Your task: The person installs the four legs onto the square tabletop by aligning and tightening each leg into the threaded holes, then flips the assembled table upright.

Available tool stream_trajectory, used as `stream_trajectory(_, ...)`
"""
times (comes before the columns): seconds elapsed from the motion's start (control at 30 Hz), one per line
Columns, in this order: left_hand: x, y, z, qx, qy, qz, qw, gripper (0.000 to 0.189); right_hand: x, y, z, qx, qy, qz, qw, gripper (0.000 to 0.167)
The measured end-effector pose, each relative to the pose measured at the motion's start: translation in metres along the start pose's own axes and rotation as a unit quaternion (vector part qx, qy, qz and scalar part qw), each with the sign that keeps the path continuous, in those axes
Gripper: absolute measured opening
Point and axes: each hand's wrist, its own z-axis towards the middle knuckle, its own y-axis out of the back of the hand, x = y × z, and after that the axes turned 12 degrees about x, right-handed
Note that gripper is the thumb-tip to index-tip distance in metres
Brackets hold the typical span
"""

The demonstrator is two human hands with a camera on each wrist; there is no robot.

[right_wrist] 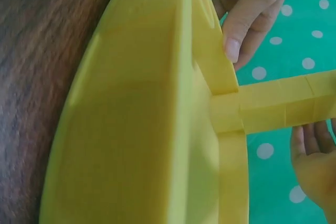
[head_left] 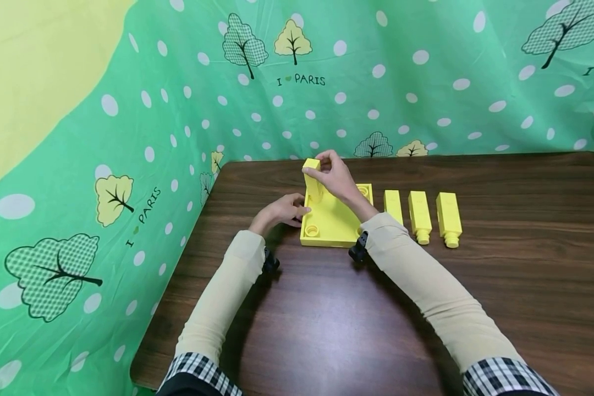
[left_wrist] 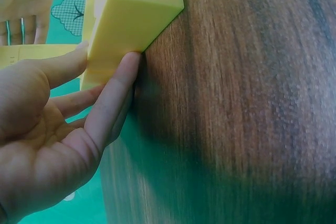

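Green cloth, printed with pale dots, trees and "I PARIS" lettering, hung behind and to the left of a dark wood-grained desk; at the right edge one line of lettering was cut off. Near the desk's far edge lay a square yellow base with a raised rim, and a yellow post stood upright at its far left corner. How deep the post's lower end sat could not be made out, and the corner beneath was covered. The right hand pinched the post near its top between thumb and fingers; in the right wrist view that hand was partly cut off at the edge. The left hand gripped the base's left side, thumb on the rim, some fingers hidden behind it. A round socket showed at the near left corner, while the right sleeve and a dark wrist device hid the near right one. Farther right, three loose posts lay side by side, the leftmost with its near end concealed by the sleeve.
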Motion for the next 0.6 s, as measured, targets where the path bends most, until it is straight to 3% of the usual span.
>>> stream_trajectory(0.27,0.0002,-0.0014,0.0010,0.000,-0.002,0.006,1.0000,0.048,0.0006,0.0059,-0.0019,0.022,0.029,0.038,0.9986,0.038)
stream_trajectory(0.6,-0.0018,-0.0012,-0.0015,-0.002,0.002,0.013,0.9999,0.049,0.0044,0.0075,-0.0027,0.050,0.027,0.055,0.9969,0.036)
